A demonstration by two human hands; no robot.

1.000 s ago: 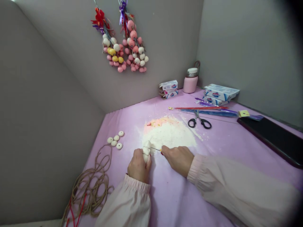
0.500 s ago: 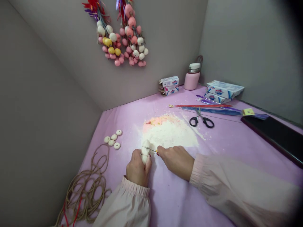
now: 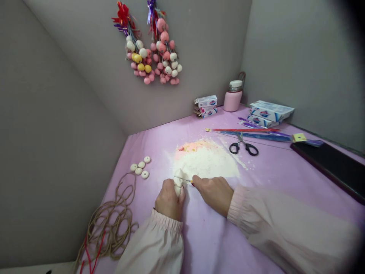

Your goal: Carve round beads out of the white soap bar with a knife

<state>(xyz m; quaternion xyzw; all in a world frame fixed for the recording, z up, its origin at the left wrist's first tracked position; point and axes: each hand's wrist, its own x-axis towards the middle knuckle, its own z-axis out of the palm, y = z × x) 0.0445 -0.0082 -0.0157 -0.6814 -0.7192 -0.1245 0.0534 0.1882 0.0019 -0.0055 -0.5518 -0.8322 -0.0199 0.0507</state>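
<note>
My left hand [image 3: 168, 199] is closed around a white, partly carved piece of soap [image 3: 179, 176], whose upper end sticks up past the fingers. My right hand [image 3: 215, 192] grips a small thin-bladed knife [image 3: 186, 180] with a bit of yellow showing at the handle. The blade lies against the upper part of the soap; most of the handle is hidden in the fist. Just beyond both hands spreads a heap of white shavings [image 3: 211, 163], pink and orange along its far side.
Several white beads [image 3: 142, 164] lie left, above tangled brown cord [image 3: 114, 224]. Black-handled scissors [image 3: 241, 145], ribbons [image 3: 256, 136], small boxes [image 3: 207, 102], larger boxes [image 3: 269, 110], a pink jar [image 3: 233, 99] and a black flat object [image 3: 327, 167] stand or lie behind and right. Bead strings [image 3: 142, 57] hang on the wall.
The whole view has shifted slightly, so things sit a little lower and further right. The blade still rests at the soap, whose top looks more uneven. Both hands keep their grips.
</note>
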